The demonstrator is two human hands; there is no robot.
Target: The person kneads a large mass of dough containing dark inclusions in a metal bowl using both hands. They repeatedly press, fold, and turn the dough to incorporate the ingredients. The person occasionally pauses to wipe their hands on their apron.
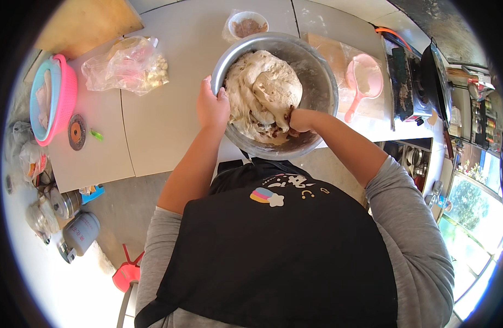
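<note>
A large steel bowl (331,78) stands at the table's front edge, before my body. Inside it lies a big mass of pale, sticky dough (268,82), with dark brown bits showing along its lower side. My left hand (213,104) grips the bowl's left rim, thumb on the inner side. Down in the bowl, my right hand (302,121) has its curled fingers on the dough's lower right edge; the fingertips are partly hidden. A dark brown smear sits by its knuckles. Flour dusts the bowl's bare right wall.
Behind the bowl is a small white bowl (248,24) of brownish food. To the right, a pink ladle (364,78) of flour lies on a wooden board (329,51), near a gas stove (407,82). Leftward are a plastic bag (128,65) and a pink basket (67,98).
</note>
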